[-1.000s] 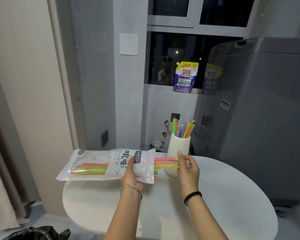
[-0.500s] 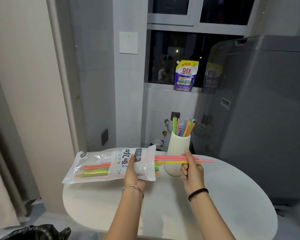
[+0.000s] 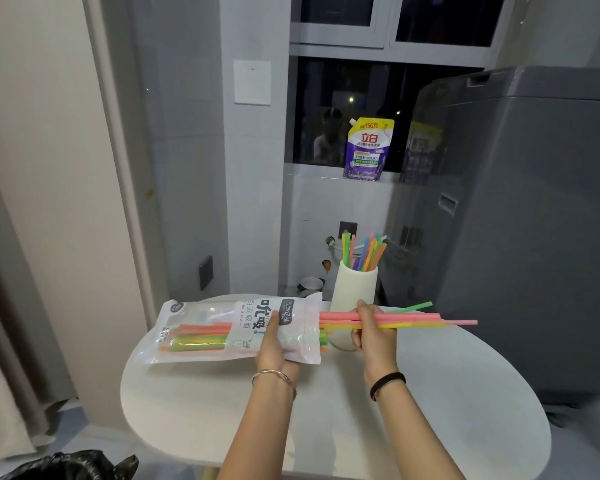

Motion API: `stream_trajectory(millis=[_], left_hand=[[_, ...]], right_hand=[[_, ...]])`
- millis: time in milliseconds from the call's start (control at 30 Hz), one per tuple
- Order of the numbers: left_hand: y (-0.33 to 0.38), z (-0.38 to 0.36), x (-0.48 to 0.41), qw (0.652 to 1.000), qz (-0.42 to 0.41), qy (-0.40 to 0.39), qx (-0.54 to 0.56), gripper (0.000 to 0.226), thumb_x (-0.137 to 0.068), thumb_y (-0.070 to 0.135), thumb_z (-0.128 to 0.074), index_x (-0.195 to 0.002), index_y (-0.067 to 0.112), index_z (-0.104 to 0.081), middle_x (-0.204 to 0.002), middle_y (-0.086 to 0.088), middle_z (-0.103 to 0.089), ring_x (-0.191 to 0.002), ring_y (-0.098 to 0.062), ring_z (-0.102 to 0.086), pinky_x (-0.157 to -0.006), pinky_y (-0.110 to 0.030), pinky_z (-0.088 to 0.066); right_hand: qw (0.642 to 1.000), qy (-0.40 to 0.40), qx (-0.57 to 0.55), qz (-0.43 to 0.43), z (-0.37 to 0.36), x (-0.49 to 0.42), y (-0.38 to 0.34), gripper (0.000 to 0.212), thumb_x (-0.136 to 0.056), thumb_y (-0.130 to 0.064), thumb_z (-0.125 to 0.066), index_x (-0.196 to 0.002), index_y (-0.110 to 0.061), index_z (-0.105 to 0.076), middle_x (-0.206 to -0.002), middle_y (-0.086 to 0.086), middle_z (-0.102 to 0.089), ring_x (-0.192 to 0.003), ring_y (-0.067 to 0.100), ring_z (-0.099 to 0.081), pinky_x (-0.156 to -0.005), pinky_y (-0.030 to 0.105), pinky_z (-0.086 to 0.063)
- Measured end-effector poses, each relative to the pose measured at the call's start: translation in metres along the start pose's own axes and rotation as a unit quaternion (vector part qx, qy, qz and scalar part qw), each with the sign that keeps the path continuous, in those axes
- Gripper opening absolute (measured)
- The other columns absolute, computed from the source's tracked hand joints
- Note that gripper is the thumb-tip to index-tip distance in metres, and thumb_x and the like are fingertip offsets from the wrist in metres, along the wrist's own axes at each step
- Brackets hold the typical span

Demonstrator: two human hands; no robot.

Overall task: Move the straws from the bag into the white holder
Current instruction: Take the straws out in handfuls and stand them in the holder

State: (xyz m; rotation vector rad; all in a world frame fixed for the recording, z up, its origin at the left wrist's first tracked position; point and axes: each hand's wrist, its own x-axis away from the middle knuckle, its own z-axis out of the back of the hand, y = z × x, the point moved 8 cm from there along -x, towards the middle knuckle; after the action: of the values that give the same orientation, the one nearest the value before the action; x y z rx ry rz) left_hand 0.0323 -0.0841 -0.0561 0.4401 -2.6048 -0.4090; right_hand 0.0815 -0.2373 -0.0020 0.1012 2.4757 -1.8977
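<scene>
**Straw transfer: bundle partly drawn from bag**

My left hand (image 3: 274, 344) is closed around the open end of the clear printed plastic straw bag (image 3: 236, 332), holding it level above the round white table (image 3: 430, 393). My right hand (image 3: 374, 336) is pinched shut on a small bundle of pink, yellow and green plastic straws (image 3: 413, 318), lying horizontal across the front of the tall white cylindrical holder (image 3: 354, 289). Their left ends appear to remain inside the bag mouth, though the overlap is hard to read. More straws lie deeper in the bag; others stand upright in the holder.

Recommended handling: keep the bag steady and level so the loose straws at its mouth do not slide out. Pull the bundle straight rightward until it clears. Then tip it upright, gather the uneven ends, and lower it into the holder's opening without snagging the straws standing there.

Change noted: against the frame half a second back, the bundle reaches further right, and a green straw has fanned upward from the rest. The bag and my left-hand hold are unchanged.
</scene>
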Motion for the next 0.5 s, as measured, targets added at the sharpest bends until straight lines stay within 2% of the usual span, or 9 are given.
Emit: stream_trajectory(millis=[100,167,300,400,500], left_hand=[[-0.01,-0.003,0.001,1.0,0.007,0.007,-0.003,0.052,-0.096,0.019,-0.058,-0.146,0.013,-0.044,-0.143,-0.015,-0.055,-0.133,-0.034,-0.051,-0.111,-0.057,-0.036],[-0.013,-0.005,0.003,1.0,0.008,0.005,0.001,0.052,-0.096,0.02,-0.058,-0.146,0.013,-0.044,-0.143,-0.015,-0.055,-0.133,-0.034,-0.051,-0.111,-0.057,-0.036],[-0.008,-0.009,0.0,1.0,0.012,-0.017,0.004,0.051,-0.098,0.026,-0.054,-0.147,0.014,-0.045,-0.146,-0.011,-0.052,-0.123,-0.028,-0.053,-0.115,-0.054,-0.033],[-0.002,-0.009,-0.006,1.0,0.014,-0.013,0.004,0.051,-0.099,0.027,-0.052,-0.147,0.014,-0.044,-0.148,-0.011,-0.05,-0.133,-0.03,-0.05,-0.116,-0.052,-0.031],[0.002,-0.011,-0.01,1.0,0.01,-0.007,0.002,0.052,-0.099,0.026,-0.053,-0.148,0.014,-0.043,-0.148,-0.011,-0.05,-0.138,-0.032,-0.046,-0.116,-0.054,-0.03]], right_hand=[[0.999,-0.043,0.029,-0.011,-0.012,0.003,0.005,0.024,-0.089,-0.019,-0.06,-0.067,-0.013,-0.051,-0.044,-0.002,-0.039,-0.033,0.006,-0.034,-0.037,0.015,-0.028],[0.998,-0.043,0.041,-0.008,-0.013,0.002,0.004,0.026,-0.091,-0.021,-0.057,-0.066,-0.013,-0.052,-0.046,0.0,-0.041,-0.034,0.006,-0.036,-0.037,0.016,-0.03],[0.998,0.018,0.04,0.04,0.005,-0.015,-0.02,0.037,-0.094,-0.021,-0.05,-0.058,-0.013,-0.054,-0.042,-0.004,-0.046,-0.036,0.007,-0.042,-0.037,0.015,-0.034],[0.995,0.044,0.049,0.075,0.019,-0.036,-0.057,0.042,-0.094,-0.026,-0.048,-0.054,-0.015,-0.056,-0.043,-0.005,-0.05,-0.046,0.013,-0.046,-0.047,0.023,-0.037],[0.985,0.059,0.09,0.138,0.028,-0.056,-0.101,0.043,-0.094,-0.032,-0.046,-0.057,-0.015,-0.06,-0.049,-0.002,-0.051,-0.048,0.012,-0.047,-0.053,0.026,-0.038]])
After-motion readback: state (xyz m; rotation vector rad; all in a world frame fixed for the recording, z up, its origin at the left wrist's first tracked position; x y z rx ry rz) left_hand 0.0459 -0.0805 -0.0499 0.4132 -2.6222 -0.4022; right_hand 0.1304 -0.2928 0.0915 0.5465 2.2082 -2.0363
